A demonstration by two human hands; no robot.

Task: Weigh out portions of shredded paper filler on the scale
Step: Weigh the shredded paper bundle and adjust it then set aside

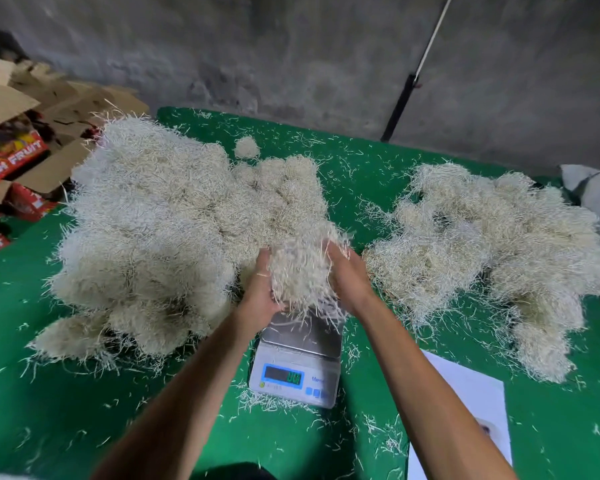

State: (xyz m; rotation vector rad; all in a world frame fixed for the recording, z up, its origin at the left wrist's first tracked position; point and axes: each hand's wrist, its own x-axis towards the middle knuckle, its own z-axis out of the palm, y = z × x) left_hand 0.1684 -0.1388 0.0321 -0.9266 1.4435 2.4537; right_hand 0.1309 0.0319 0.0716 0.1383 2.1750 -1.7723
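Left of scale (297,358): I see the big filler heap (153,230) blocking.
Right of scale: second heap (492,251) crowds.
Before scale: open green counter (66,410), paper sheet (471,393) nearby.

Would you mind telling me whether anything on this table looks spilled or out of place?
Yes: loose shreds are scattered over the green table cover, thickest around the scale and beside the white sheet. The clump held between the left hand and right hand is trailing strands onto the scale's platform.

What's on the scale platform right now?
The scale platform's near part is bare metal. Its far part is covered by the clump of shredded paper held between left hand and right hand.
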